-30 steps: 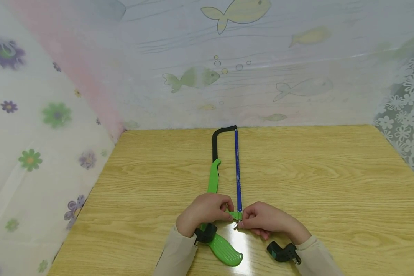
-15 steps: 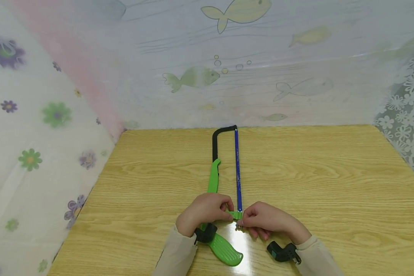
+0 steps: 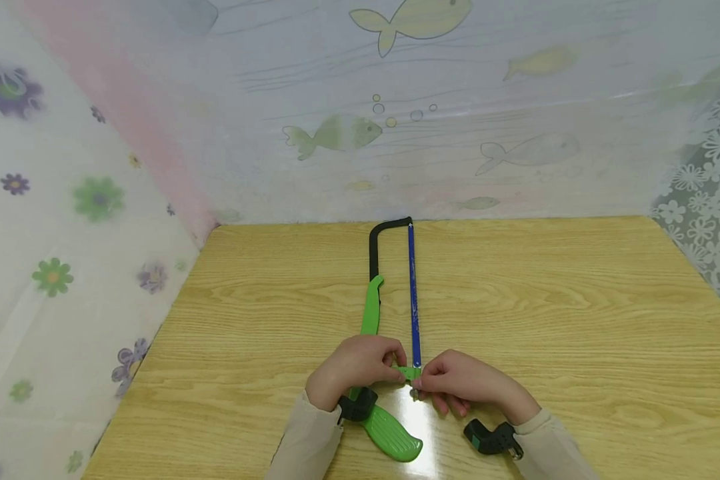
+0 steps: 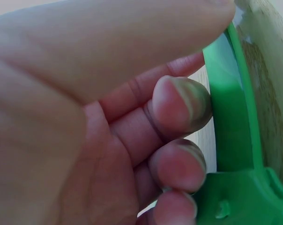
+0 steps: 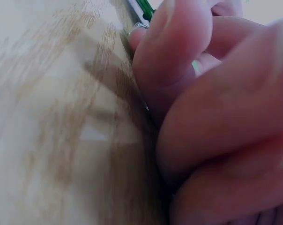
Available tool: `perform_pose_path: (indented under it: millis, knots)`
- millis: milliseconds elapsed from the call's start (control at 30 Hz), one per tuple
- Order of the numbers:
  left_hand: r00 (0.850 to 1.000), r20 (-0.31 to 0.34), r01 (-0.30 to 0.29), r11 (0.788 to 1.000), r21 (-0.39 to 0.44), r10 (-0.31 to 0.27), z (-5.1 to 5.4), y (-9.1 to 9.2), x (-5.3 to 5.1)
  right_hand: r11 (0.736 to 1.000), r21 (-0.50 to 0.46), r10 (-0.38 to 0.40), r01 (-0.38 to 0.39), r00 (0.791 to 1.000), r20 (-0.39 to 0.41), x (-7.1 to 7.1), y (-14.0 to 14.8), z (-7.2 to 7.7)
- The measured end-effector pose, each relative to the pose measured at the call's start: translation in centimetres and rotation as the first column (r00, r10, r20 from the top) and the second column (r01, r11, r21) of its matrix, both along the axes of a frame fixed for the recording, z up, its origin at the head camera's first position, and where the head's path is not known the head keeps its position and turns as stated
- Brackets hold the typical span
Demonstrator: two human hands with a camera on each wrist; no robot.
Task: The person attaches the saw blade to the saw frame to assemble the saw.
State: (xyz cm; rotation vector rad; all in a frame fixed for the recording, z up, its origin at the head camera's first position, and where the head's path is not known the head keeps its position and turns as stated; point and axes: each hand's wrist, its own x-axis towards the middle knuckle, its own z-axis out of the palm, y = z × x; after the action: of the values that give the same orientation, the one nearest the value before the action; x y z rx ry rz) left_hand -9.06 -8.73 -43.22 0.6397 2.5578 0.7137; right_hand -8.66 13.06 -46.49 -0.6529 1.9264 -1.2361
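Observation:
A hacksaw (image 3: 394,435) lies flat on the wooden table, its ridged green handle toward me and its black front frame (image 3: 374,253) pointing away. Its blue blade (image 3: 414,293) runs along the right side, joined to the frame at both ends. With thumb and finger my left hand (image 3: 360,363) pinches the short green arm (image 3: 405,373) at the blade's near end. My right hand (image 3: 465,379) pinches the small metal wing nut (image 3: 415,394) just below that arm; its fingertips partly cover it. In the left wrist view, the green frame (image 4: 230,112) stands beside curled fingers.
The wooden table (image 3: 564,300) extends to both sides of the saw. A fish-printed curtain (image 3: 312,173) hangs along the back edge, and a flowered one (image 3: 66,267) along the left. Black wrist devices (image 3: 489,437) sit on both wrists.
The wing nut has turned between my right fingertips, and its wings show at a different angle. My left hand and the hacksaw stay in place.

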Motion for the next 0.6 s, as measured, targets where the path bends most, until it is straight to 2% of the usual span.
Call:
perform_pose_path:
  millis: [600]
  knots:
    - [1.0, 0.007, -0.004, 1.0, -0.009, 0.004, -0.05, 0.01, -0.03, 1.0, -0.022, 0.018, -0.018, 1.0, 0.012, -0.05, 0.18, 0.17]
